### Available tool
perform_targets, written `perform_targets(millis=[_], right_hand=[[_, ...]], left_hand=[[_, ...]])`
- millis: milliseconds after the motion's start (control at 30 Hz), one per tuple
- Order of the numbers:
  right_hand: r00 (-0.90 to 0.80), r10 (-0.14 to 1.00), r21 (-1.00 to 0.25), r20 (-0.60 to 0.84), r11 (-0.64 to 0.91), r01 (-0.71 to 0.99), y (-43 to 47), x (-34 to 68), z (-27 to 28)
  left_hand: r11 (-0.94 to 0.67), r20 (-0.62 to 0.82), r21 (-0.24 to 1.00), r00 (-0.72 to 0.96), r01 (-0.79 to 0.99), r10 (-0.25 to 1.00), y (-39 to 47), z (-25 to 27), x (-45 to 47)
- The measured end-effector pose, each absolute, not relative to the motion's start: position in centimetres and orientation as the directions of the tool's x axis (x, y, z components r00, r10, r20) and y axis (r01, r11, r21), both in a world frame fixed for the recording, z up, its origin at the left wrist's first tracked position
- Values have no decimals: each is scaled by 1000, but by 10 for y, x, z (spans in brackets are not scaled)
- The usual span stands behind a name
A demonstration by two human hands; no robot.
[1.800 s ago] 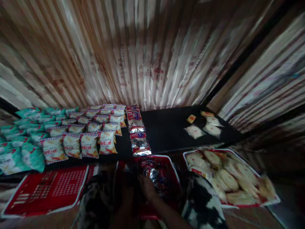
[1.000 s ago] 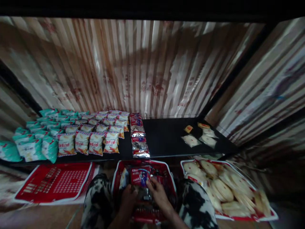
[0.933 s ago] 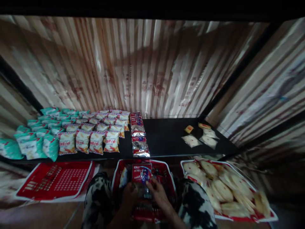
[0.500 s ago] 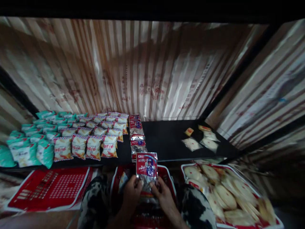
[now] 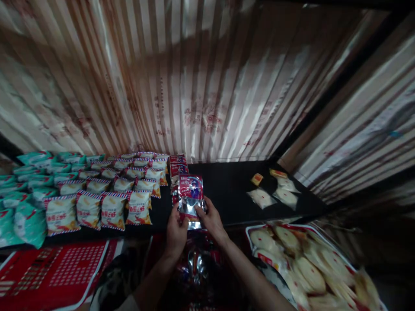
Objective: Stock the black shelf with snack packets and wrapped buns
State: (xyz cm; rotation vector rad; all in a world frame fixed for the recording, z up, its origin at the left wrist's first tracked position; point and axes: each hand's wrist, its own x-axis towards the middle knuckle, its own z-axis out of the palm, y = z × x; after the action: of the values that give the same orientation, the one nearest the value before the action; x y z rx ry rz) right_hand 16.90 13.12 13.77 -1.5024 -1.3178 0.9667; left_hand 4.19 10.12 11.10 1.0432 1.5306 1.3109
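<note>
Left hand (image 5: 177, 231) and right hand (image 5: 212, 220) clamped on 1 red-silver packet (image 5: 190, 190), 1 at each lower side. Packet over front part of black shelf (image 5: 223, 185), near end of row of red packets (image 5: 178, 166); contact with shelf unclear. Shiny packets (image 5: 196, 261) below hands, dim. Left of row: white snack bags (image 5: 112, 211), then green bags (image 5: 30, 222). Far right on shelf: 2 small yellow packs (image 5: 257, 179), 3 flat white packs (image 5: 261, 198). Red basket (image 5: 78, 268) lower left.
</note>
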Motion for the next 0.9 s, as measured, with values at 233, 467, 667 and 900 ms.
perform_targets(millis=[233,467,667,900], right_hand=[[148,989,-905,28,-38,423,185,160,143],[115,984,-791,137,39,610,222,152,141],[91,982,-752,164,64,656,227,146,139],[61,970,-730,235,135,670,209,145,125]], left_hand=[[44,89,929,-337,367,937,150,126,43],[76,135,860,-368,504,920,178,132,41],[54,174,851,-378,522,909,184,124,37],[71,136,863,-366,500,921,165,112,35]])
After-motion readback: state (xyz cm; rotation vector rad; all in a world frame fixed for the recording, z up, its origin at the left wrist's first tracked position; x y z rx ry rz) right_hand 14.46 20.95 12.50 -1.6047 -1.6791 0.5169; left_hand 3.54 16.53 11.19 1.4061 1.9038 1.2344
